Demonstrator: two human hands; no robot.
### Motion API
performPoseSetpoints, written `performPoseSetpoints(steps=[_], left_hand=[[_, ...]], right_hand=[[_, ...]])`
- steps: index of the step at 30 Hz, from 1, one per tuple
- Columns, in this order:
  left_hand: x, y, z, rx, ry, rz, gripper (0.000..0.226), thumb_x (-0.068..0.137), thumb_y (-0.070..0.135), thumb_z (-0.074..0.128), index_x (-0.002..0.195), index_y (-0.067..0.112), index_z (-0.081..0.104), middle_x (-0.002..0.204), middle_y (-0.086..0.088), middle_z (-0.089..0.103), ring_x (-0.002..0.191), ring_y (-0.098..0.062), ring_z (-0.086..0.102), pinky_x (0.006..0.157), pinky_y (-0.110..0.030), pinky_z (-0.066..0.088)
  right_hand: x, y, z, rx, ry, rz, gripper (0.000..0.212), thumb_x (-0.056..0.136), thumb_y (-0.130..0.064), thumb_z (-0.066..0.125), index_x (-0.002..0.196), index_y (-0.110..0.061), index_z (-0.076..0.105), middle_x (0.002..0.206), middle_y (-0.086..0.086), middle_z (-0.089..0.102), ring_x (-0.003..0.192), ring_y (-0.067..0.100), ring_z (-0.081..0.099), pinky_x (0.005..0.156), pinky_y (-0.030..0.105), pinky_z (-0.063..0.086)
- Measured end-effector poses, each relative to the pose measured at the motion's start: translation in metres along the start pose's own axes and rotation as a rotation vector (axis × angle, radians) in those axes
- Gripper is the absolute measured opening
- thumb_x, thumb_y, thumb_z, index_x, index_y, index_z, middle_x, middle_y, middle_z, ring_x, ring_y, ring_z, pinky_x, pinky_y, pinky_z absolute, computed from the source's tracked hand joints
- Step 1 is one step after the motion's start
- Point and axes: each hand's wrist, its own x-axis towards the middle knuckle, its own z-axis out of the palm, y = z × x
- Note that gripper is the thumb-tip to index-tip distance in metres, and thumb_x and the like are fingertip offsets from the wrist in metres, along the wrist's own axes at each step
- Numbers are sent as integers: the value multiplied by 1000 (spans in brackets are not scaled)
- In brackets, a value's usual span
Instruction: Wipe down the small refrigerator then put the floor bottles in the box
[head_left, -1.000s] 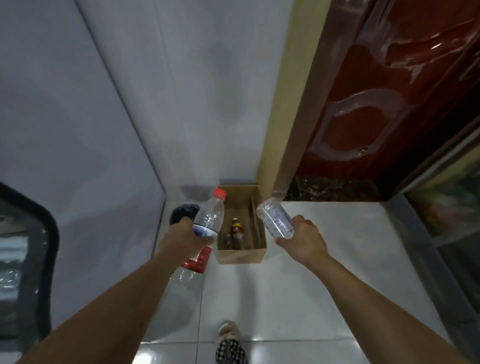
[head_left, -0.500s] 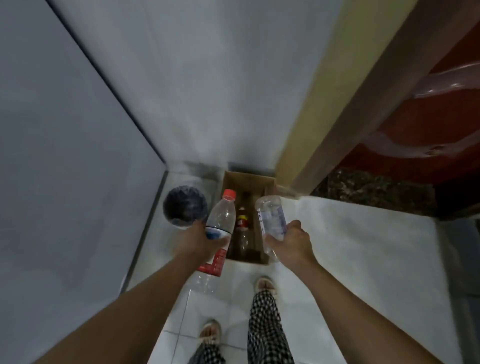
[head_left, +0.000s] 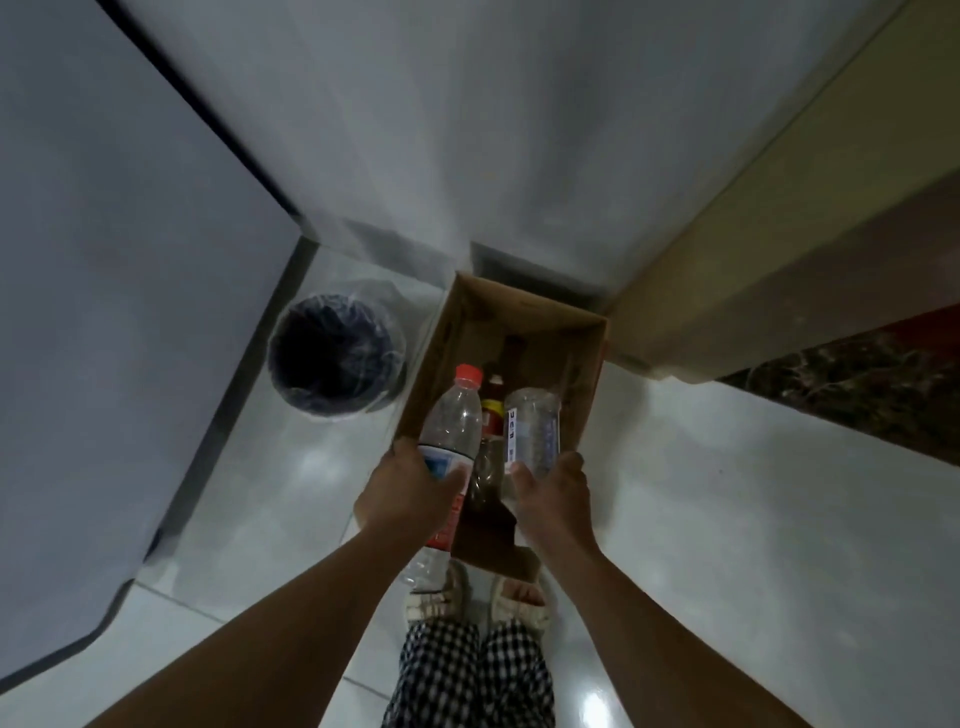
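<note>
The left hand (head_left: 410, 483) grips a red-capped water bottle (head_left: 449, 431) and the right hand (head_left: 553, 488) a clear plastic bottle (head_left: 532, 431), both above the cardboard box (head_left: 592, 364). Best lowered upright beside the dark bottles (head_left: 491, 415) inside, one by one. Since earlier, the person has stepped closer, hands over the box.
</note>
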Motion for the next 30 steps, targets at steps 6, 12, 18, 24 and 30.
performPoseSetpoints(steps=[6,12,18,24,30], left_hand=[[87,-16,79,134,-49,12,53,86,54,52,120,15,40,113,-7,59,101,-26,60,88,-43,51],[150,-34,135,204,-75,-38,57,90,51,49,128,11,35,122,-13,54,112,-31,54,93,-47,47],[181,-50,173,260,-60,-57,46,91,32,51,128,9,37,123,-16,55,113,-33,55,85,-42,45],[182,-61,178,237,-101,-15,51,87,26,59,131,12,37,123,-12,56,110,-29,57,87,-43,50],[164,-51,146,216,-133,32,49,88,26,57,132,14,38,125,-12,56,114,-30,56,90,-44,50]], right_hand=[[85,50,73,-25,37,73,61,96,-35,50,140,-6,21,131,16,44,100,21,54,68,24,50],[142,92,124,2,74,127,60,95,-37,50,141,-10,21,131,16,49,111,30,56,78,34,53],[170,111,156,40,72,166,53,95,-35,51,137,-14,27,137,14,43,123,33,48,95,49,48],[173,113,166,-84,-21,171,64,93,-29,54,145,-15,20,143,13,37,128,31,41,99,40,41],[148,101,149,-198,-157,90,71,90,-25,58,147,-21,17,148,11,28,133,30,35,107,46,39]])
